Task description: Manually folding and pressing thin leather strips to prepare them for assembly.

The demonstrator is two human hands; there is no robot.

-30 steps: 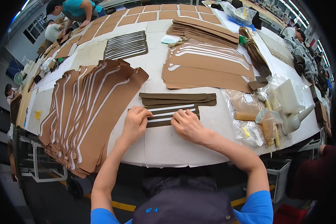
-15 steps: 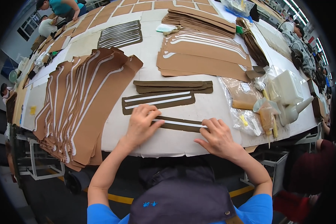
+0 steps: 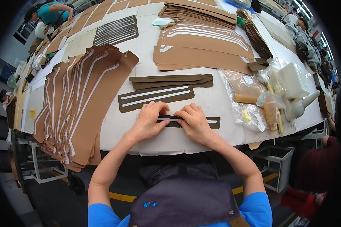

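Close to the table's front edge lies a narrow dark brown strip [image 3: 214, 122] with a white tape line along it. My left hand [image 3: 149, 120] grips its left part with curled fingers and thumb. A short way along, my right hand [image 3: 194, 122] pinches the strip's upper edge near the middle, which looks raised or folded there. The fingers partly hide that stretch. Just beyond my hands rests a wider dark strip [image 3: 155, 99] with two white tape lines. Behind it is a small stack of plain dark strips [image 3: 170, 81].
Fanned brown panels [image 3: 98, 102] with white tape lie at left. Stacked brown panels [image 3: 204, 56] and a taped dark panel [image 3: 115, 31] are farther back. At right are plastic bags [image 3: 250, 113], a glue-filled bag [image 3: 272, 113] and a white bottle [image 3: 295, 81]. Other people work around the table.
My right hand has slid left from the strip's right end to near my left hand. My left hand has moved slightly right along the strip. The view has shifted a little.
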